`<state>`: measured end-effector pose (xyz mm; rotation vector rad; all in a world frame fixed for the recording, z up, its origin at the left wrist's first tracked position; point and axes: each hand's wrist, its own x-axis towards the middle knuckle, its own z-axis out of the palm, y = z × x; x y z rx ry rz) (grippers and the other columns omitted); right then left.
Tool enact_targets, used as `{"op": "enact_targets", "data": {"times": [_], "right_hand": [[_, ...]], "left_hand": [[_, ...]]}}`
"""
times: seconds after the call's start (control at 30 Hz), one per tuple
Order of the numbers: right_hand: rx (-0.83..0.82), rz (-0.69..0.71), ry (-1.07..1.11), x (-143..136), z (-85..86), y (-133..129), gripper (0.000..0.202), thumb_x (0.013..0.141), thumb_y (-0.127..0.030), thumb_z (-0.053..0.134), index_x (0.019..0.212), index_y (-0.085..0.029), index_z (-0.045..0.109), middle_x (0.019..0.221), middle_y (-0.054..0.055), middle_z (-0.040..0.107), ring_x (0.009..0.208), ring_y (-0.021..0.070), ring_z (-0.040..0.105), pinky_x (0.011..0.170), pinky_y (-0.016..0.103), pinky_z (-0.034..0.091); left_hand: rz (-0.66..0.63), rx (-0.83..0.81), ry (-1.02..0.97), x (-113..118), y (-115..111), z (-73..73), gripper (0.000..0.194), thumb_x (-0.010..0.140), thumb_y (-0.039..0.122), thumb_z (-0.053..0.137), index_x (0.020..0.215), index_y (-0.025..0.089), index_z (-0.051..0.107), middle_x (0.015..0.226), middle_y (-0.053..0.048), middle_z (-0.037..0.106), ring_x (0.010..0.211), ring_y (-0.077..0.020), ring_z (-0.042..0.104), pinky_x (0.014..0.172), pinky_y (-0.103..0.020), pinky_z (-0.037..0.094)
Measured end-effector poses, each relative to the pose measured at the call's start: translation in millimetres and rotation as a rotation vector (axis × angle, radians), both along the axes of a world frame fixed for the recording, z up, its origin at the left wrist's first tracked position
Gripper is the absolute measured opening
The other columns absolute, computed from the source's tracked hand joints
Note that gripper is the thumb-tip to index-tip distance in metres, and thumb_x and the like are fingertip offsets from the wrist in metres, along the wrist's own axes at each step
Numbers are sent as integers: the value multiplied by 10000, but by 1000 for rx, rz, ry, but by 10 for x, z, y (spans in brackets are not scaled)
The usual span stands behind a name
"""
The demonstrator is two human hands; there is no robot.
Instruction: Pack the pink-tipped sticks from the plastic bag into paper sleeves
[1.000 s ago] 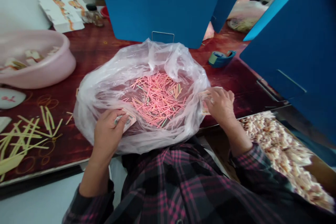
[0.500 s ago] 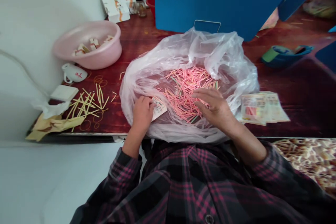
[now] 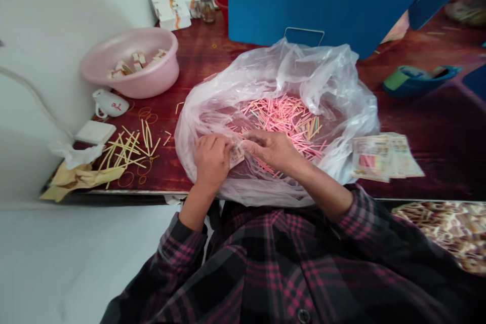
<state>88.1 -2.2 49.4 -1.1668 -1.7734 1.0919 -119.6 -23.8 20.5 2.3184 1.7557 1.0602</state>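
Note:
My left hand (image 3: 211, 161) is closed on a small printed paper packet (image 3: 237, 156) at the near left of a large clear plastic bag (image 3: 334, 76). The bag lies spread open on the table with a heap of short thin pink sticks (image 3: 283, 115), a few green and yellow among them. My right hand (image 3: 274, 151) is over the heap, its fingertips pinched together at the packet's upper right edge. Whatever is between those fingertips is too small to make out. Part of the packet is hidden behind my left fingers.
Left of the bag lie loose yellowish sticks (image 3: 129, 147) and rubber bands (image 3: 126, 178). Beyond are a white mug (image 3: 112, 105) and a pink basin (image 3: 163, 73) holding small bundles. Flat printed packets (image 3: 387, 157) lie to the right. A blue panel (image 3: 304, 0) stands behind the bag.
My right hand has moved left from above the stick heap to the packet, and its fingers have closed. My left hand keeps hold of the packet, now turned slightly. The view has shifted a little.

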Motion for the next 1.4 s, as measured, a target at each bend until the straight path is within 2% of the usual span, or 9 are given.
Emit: {"op": "enact_targets", "data": {"times": [0.17, 0.33, 0.43, 0.7, 0.83, 1.07, 1.17, 1.27, 1.4], "right_hand": [[-152, -13, 183, 52, -53, -29, 149, 867, -339, 733, 842, -219, 818, 835, -3, 787, 787, 171, 688, 783, 298, 544], [-177, -91, 250, 272, -126, -141, 229, 834, -426, 741, 895, -217, 814, 830, 2, 772, 745, 164, 645, 730, 296, 518], [-126, -70, 236, 328, -143, -202, 232, 801, -432, 777, 904, -225, 791, 826, -3, 760, 752, 167, 642, 723, 293, 510], [51, -122, -24, 385, -127, -216, 431, 920, -568, 686, 666, -236, 579, 616, -28, 561, 613, 138, 466, 605, 285, 373], [140, -171, -97, 355, -119, -160, 645, 958, -760, 595, 602, -245, 439, 557, -32, 450, 559, 128, 378, 576, 302, 316], [41, -35, -61, 361, -17, -166, 762, 952, -918, 494, 602, -242, 457, 573, -24, 431, 572, 134, 401, 566, 302, 323], [72, 26, -100, 518, 30, 60, 697, 1025, -827, 464, 669, -235, 553, 653, 1, 557, 634, 155, 501, 621, 304, 413], [285, -79, -375, 715, -26, 554, 492, 1109, -520, 478, 731, -235, 610, 761, 39, 664, 726, 186, 573, 740, 335, 480], [386, -102, -787, 838, -250, 1249, 319, 987, -87, 440, 976, -163, 749, 1022, 163, 791, 909, 262, 689, 901, 397, 535]], "left_hand": [[-128, -36, -162, 225, -87, 99, 155, 1049, 324, 575, 1042, 213, 682, 1129, -109, 775, 1132, -279, 690, 1043, -427, 494], [-186, -483, -553, 313, -121, 109, 348, 914, 336, 719, 1235, 239, 629, 1021, -28, 777, 921, -227, 723, 856, -348, 553], [-252, -591, -668, 359, -125, 134, 315, 897, 336, 705, 1192, 247, 645, 918, 6, 755, 830, -205, 706, 784, -317, 535], [-202, -510, -667, 483, -79, 143, 115, 927, 297, 637, 962, 231, 725, 886, 1, 753, 860, -191, 686, 845, -311, 544], [-251, -605, -856, 543, -74, 126, 181, 920, 394, 675, 987, 226, 685, 869, 5, 710, 763, -164, 640, 723, -285, 530], [-358, -800, -861, 512, -47, 183, 256, 882, 441, 739, 833, 229, 605, 641, 58, 558, 513, -118, 481, 520, -254, 393], [-306, -604, -684, 465, -17, 165, 195, 935, 359, 673, 795, 226, 645, 702, 25, 620, 646, -155, 573, 646, -282, 470], [-307, -410, -531, 441, 4, 94, 168, 951, 277, 637, 802, 226, 694, 859, -26, 716, 850, -200, 655, 834, -329, 525], [-304, -369, -404, 469, 4, -48, 205, 996, 268, 598, 834, 227, 716, 846, -40, 721, 849, -218, 653, 846, -351, 513]]}}
